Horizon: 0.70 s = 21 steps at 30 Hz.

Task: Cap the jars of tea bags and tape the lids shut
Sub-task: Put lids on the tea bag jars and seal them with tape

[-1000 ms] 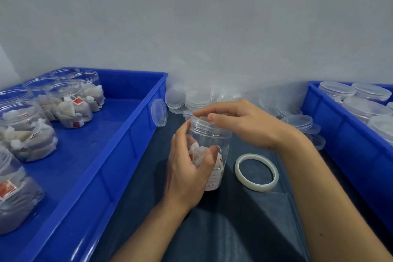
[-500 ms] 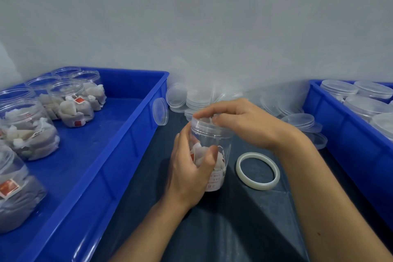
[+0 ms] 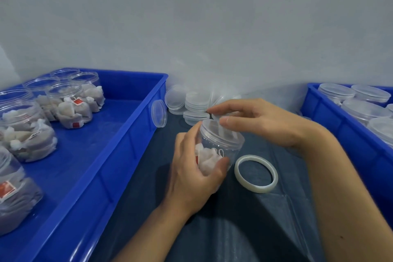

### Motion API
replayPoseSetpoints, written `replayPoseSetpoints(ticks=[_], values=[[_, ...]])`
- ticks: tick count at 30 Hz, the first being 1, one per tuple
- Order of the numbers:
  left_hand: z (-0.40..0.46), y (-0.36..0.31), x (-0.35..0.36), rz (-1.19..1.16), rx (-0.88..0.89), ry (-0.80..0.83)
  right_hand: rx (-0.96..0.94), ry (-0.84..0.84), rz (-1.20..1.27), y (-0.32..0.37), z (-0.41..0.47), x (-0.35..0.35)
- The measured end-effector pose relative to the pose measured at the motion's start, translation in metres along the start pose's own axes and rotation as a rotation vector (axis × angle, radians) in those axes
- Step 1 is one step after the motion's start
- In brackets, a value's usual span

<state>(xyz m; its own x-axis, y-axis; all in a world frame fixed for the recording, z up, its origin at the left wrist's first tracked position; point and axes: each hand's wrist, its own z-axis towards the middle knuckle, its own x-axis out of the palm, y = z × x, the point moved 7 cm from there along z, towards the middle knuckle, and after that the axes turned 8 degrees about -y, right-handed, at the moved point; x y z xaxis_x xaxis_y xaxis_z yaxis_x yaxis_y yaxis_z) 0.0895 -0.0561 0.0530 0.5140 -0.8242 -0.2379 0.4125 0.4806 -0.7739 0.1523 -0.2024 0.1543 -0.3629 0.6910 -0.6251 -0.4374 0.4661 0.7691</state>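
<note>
A: What has changed about the clear plastic jar of white tea bags (image 3: 214, 151) in the last second?

B: It was held upright a second ago; now it is tipped, with its mouth leaning up and to the right. It is gripped around the body by the left hand (image 3: 194, 173), thumb in front, above the dark blue cloth-covered table (image 3: 244, 229).

A: And the clear round plastic lid (image 3: 221, 130)?

B: It is seated on the mouth of the jar. A second ago it was covered from above by the right hand (image 3: 258, 122); now only its rim is touched by the curled thumb and fingertips, so more of the lid top is exposed. Whether it is fully tightened cannot be told.

A: What is meant for the task?

B: Capping of this jar is judged nearly done. Taping is not yet begun: the pale translucent ring of tape (image 3: 256, 174) lies flat on the cloth just beside the jar, touched by neither hand.

A: What remains elsewhere?

B: Open jars of tea bags (image 3: 63, 108) are seen uncapped in the large blue plastic crate on the left (image 3: 119, 134). Loose clear lids (image 3: 196, 105) are piled by the wall. Capped jars (image 3: 361, 110) are stood in the blue crate on the right (image 3: 331, 125); tape on them cannot be made out.
</note>
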Motion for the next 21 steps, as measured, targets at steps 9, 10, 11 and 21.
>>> replayPoseSetpoints(ticks=[9,10,11,21], values=[[-0.001,-0.013,-0.005,0.157,0.082,-0.038,0.061,0.066,-0.208,-0.002,-0.004,0.005],[-0.001,-0.013,-0.005,0.159,0.081,-0.038,0.076,0.049,-0.221,-0.003,-0.003,0.004],[-0.001,-0.014,-0.005,0.162,0.083,-0.037,0.096,0.027,-0.245,-0.005,-0.002,0.003],[-0.001,-0.011,-0.003,0.137,0.059,-0.016,0.122,-0.008,-0.278,0.004,-0.004,0.004]])
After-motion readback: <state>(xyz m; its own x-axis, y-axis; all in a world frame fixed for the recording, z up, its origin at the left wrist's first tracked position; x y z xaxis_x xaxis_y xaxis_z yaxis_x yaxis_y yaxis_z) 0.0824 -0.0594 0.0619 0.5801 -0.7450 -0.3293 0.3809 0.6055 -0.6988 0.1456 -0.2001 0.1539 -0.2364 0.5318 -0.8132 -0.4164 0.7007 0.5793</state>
